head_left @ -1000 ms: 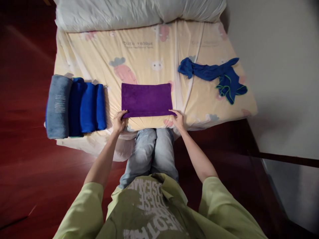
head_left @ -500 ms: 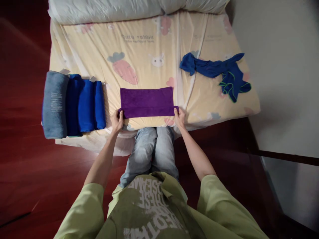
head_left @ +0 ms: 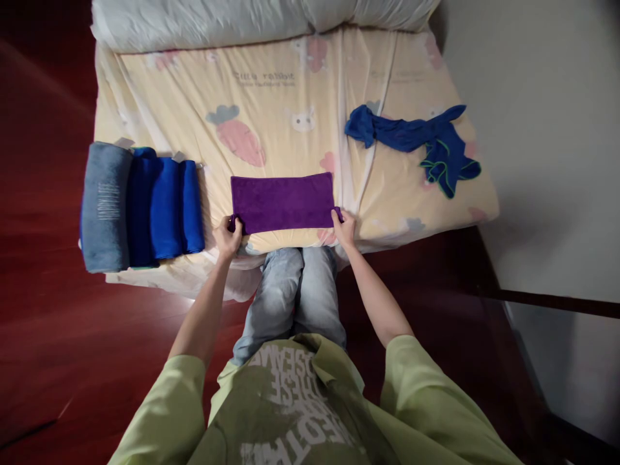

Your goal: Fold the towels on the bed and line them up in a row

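Note:
A purple towel lies as a flat rectangle near the front edge of the bed, its long side toward me. My left hand pinches its near left corner between thumb and fingers. At the near right corner, my right hand grips the cloth the same way. To the left of the towel, a grey-blue rolled towel with light lettering sits beside several blue rolled towels. A crumpled blue cloth with green edging lies to the right.
The bed has a yellow sheet printed with carrots and rabbits. A pale, puffy quilt lies along its far edge. A light wall stands on the right, and dark red floor shows on the left.
The right hand has shifted slightly inward with its corner, and the strip along the near edge looks flatter. Both hands keep hold of the purple towel. The whole view has moved a little.

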### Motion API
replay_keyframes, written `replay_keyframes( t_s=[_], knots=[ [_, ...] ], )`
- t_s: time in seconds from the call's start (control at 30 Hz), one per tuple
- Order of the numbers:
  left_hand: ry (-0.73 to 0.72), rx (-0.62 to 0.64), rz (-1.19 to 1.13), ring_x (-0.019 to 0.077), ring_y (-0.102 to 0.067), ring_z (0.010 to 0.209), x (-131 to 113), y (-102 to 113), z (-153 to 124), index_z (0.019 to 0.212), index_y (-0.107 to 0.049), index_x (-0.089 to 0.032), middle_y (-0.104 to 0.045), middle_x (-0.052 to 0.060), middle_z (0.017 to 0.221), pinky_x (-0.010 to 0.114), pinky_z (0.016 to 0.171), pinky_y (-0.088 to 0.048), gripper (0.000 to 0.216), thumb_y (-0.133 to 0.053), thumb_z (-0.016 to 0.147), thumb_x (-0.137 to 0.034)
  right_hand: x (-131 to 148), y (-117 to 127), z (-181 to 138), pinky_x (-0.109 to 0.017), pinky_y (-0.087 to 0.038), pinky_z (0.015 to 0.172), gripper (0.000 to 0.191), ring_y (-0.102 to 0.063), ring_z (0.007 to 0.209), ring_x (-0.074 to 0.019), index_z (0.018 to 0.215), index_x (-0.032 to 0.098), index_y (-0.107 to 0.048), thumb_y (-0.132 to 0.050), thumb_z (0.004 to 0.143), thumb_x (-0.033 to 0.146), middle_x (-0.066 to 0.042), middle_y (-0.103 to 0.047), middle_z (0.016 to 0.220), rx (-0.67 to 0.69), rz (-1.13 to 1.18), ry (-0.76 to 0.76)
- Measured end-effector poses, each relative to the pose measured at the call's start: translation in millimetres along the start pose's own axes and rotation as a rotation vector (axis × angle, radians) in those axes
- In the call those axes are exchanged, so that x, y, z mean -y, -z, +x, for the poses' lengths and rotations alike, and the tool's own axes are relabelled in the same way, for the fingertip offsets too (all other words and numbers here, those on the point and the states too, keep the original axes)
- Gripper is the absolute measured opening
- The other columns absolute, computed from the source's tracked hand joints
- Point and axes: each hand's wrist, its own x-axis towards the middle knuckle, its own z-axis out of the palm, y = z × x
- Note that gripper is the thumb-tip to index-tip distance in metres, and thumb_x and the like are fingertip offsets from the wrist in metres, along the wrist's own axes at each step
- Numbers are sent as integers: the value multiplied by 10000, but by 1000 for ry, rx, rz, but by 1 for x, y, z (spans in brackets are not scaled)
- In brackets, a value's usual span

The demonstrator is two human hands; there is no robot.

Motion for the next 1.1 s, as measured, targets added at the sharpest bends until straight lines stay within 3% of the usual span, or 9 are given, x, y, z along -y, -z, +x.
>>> replay_keyframes(
  t_s=[0.27, 0.53, 0.63, 0.73, 0.8, 0.93, 1.1],
  knots=[
    [-7, -12, 31, 212, -713, 767, 1, -2, -1, 969, -719, -192, -764, 69, 826, 287, 717, -520, 291, -590, 933, -450, -3, -3, 0, -302, -470, 641, 539, -406, 579, -139, 613, 261, -422, -558, 920, 682, 44, -422, 565, -28, -38, -3],
    [-14, 13, -2, 204, -695, 778, 6, -4, -2, 1052, -702, -196, -743, 58, 851, 302, 755, -538, 297, -586, 948, -449, -8, -4, -3, -302, -508, 646, 471, -490, 576, -152, 664, 239, -532, -598, 925, 625, 29, -505, 569, -55, -79, 14],
    [-67, -13, 0, 237, -695, 946, 9, -5, -3, 1149, -679, -198, -724, 97, 1010, 362, 894, -554, 305, -602, 944, -411, -6, -5, -9, -330, -566, 708, 359, -619, 685, -189, 931, 204, -667, -599, 943, 557, -34, -671, 751, -103, -138, 41],
    [-204, -31, 34, 295, -610, 1265, 11, -5, -5, 1216, -678, -215, -649, 156, 1316, 450, 1092, -481, 297, -569, 967, -333, -4, -5, -14, -435, -574, 972, 324, -701, 1047, -264, 1162, 185, -696, -561, 981, 417, -148, -732, 1135, -152, -243, 184],
    [-327, 72, 37, 297, -570, 1352, 11, -4, -5, 1204, -700, -238, -648, 138, 1381, 497, 1163, -422, 298, -482, 1006, -282, -5, -2, -15, -493, -502, 1116, 321, -657, 1242, -289, 1182, 202, -734, -484, 1011, 308, -157, -712, 1283, -32, -290, 295],
    [-528, 334, 22, 262, -584, 1389, 12, 3, -1, 1304, -689, -240, -688, 90, 1405, 518, 1197, -401, 425, -364, 1031, -236, -7, 11, -11, -515, -438, 1201, 478, -606, 1376, -257, 1308, 249, -728, -367, 1007, 167, -87, -708, 1389, 328, -299, 444],
    [-600, 419, 63, 286, -464, 1511, 14, 11, 1, 1495, -567, -225, -552, 93, 1576, 535, 1278, -320, 539, -517, 984, -392, -4, 31, -13, -500, -396, 1251, 556, -480, 1512, -246, 1538, 231, -547, -443, 992, 216, -52, -545, 1591, 448, -351, 518]
  ],
)
